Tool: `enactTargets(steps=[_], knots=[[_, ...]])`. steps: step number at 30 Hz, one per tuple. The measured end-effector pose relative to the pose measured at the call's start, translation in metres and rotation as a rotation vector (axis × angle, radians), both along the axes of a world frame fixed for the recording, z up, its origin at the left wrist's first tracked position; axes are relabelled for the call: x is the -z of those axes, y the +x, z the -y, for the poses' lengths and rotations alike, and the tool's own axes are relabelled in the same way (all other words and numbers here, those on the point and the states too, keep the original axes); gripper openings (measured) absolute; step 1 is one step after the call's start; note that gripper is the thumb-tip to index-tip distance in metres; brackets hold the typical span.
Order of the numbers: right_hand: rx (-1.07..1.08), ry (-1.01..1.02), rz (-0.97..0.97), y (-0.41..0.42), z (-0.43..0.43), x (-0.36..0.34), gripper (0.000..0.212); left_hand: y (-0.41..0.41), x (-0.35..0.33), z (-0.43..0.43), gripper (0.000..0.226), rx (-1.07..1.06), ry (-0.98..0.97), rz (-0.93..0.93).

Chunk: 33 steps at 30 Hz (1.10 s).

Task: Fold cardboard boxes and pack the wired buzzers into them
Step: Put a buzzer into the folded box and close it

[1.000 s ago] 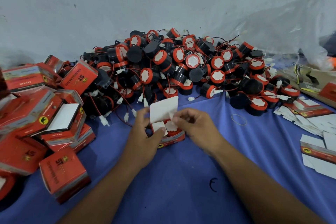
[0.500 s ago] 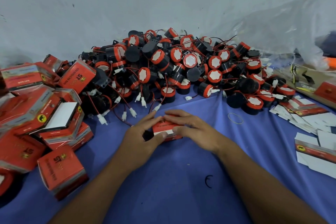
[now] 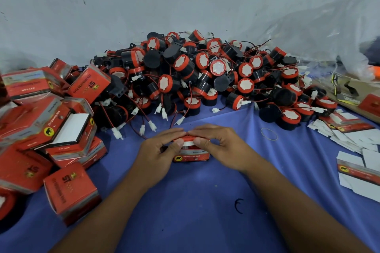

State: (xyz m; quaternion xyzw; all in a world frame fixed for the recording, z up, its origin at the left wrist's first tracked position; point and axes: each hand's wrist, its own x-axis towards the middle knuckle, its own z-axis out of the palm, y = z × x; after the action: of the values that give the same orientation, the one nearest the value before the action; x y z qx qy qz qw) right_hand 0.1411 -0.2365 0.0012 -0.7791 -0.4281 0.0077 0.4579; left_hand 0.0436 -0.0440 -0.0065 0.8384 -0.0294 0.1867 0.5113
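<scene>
The boxes (image 3: 72,190) are red with a yellow dot. The buzzers (image 3: 183,65) are black and red. The cloth (image 3: 195,201) is blue.

This looks like a small hand-packing workplace, not a home room. Just beyond the fingers (image 3: 186,132) a big loose heap of identical red-and-black wired buzzers (image 3: 205,76) is banked against a bare, scuffed grey wall (image 3: 144,2). To the left of the fingers lies a jumble of folded red retail boxes (image 3: 51,125), all with the same print. To the right sit stacks of flat, unfolded box blanks (image 3: 357,137). Everything rests on a blue cloth (image 3: 195,211), with crumpled clear plastic sheeting (image 3: 320,33) at the far right.
</scene>
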Motion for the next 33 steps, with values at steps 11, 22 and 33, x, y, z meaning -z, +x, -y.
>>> enactTargets(steps=[11,22,33], knots=[[-0.031,-0.236,0.187,-0.007,0.000,0.005,0.043,-0.001,0.007,-0.003,0.039,0.009,0.280,0.038],[-0.015,-0.268,0.246,-0.010,-0.003,0.010,0.059,-0.006,0.020,-0.016,0.062,0.108,0.592,0.101],[-0.080,0.068,-0.306,-0.014,-0.004,0.006,0.043,-0.006,0.011,-0.016,0.057,0.031,0.201,0.035]])
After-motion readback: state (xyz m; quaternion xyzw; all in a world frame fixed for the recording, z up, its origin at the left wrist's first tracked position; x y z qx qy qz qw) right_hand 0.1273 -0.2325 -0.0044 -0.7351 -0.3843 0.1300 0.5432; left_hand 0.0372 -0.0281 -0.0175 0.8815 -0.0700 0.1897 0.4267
